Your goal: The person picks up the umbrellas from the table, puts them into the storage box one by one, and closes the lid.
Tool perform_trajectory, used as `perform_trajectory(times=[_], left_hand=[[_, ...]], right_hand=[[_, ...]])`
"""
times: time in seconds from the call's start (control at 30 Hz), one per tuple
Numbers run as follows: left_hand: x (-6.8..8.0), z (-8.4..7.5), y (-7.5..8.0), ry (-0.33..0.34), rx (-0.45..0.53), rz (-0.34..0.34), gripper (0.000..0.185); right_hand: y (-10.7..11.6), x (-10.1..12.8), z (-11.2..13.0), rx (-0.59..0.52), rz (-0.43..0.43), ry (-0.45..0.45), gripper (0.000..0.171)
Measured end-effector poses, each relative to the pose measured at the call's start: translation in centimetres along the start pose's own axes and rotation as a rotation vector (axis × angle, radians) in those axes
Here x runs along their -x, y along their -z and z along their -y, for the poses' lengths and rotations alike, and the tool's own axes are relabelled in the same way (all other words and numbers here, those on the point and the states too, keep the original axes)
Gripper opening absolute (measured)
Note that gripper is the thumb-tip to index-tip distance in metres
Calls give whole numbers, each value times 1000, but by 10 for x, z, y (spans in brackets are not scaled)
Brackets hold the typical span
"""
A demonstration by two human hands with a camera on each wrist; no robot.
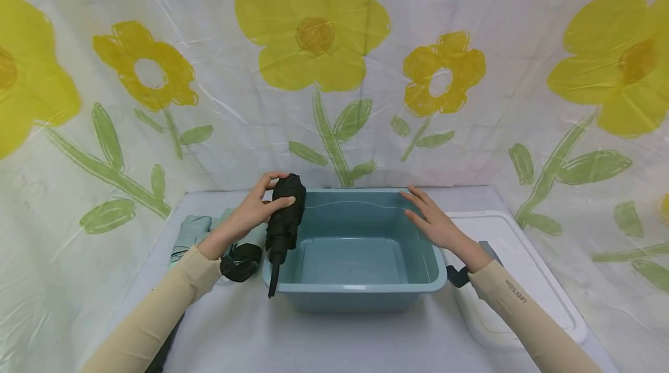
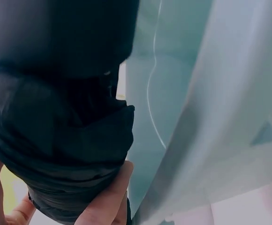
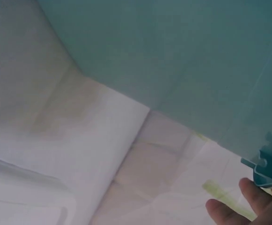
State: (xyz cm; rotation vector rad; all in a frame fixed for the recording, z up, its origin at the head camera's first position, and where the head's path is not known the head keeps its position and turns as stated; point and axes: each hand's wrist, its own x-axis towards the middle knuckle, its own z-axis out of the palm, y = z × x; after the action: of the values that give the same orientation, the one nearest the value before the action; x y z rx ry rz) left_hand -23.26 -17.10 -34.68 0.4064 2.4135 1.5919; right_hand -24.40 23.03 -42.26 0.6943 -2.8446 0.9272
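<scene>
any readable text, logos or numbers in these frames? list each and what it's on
One small line of print runs along the right sleeve near the wrist of the right hand: too small to read with confidence.
No text shows on the black folded umbrella held by the left hand, the teal tub, the white lid or the flower backdrop.

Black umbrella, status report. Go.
Left hand grips folded black umbrella at teal bin's left rim. Right hand open on right rim. Bin empty; nothing in the way.
</scene>
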Motion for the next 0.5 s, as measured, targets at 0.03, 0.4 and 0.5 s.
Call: perform_trajectory(times=[0.03,0.4,0.5], left_hand=[[1,-5,-1,2,2,8,56],[-18,1,-14,9,-13,40,60],[-22,2,-19,17,10,54,60]], right_hand=[[0,0,0,-2,-1,0,51],[0,0,0,-8,4,-11,50],[-1,0,0,1,-2,-6,50]])
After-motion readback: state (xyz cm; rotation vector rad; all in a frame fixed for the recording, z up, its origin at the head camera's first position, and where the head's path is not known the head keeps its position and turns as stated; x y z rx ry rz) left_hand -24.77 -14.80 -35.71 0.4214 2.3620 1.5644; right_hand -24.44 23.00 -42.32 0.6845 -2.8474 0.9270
